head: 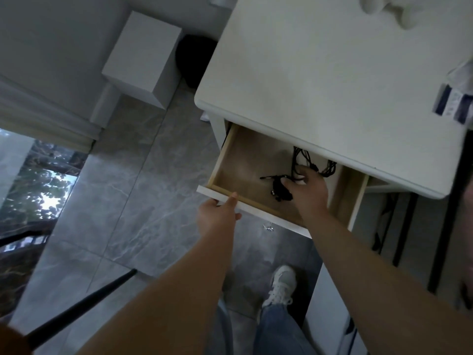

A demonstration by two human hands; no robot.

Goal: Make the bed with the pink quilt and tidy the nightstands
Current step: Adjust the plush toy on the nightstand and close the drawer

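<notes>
Two hands are busy at the open drawer (pixel 245 162) of the white nightstand (pixel 320 80), and that is where I see the risks. Nearest me, my left hand (pixel 217 213) grips the drawer front (pixel 256 210), thumb over the top edge and fingers curled under it. If I push the drawer in now, I judge it would trap my right hand (pixel 308 190), which reaches inside with fingers curled around a tangle of black cables (pixel 280 189); the grip looks loose, though I cannot tell how much is actually held. More cable loops (pixel 309 160) trail back under the nightstand's top, so a snag on the drawer's rear edge seems likely if I close it before tucking them flat. A small metal piece (pixel 268 228) lies on the tiled floor (pixel 143 201) below the drawer and could be kicked or forgotten. Farther off, a blue-and-white packet (pixel 453 103) overhangs the surface's right edge and could slip. Neither the pink quilt nor the bed is in view.
</notes>
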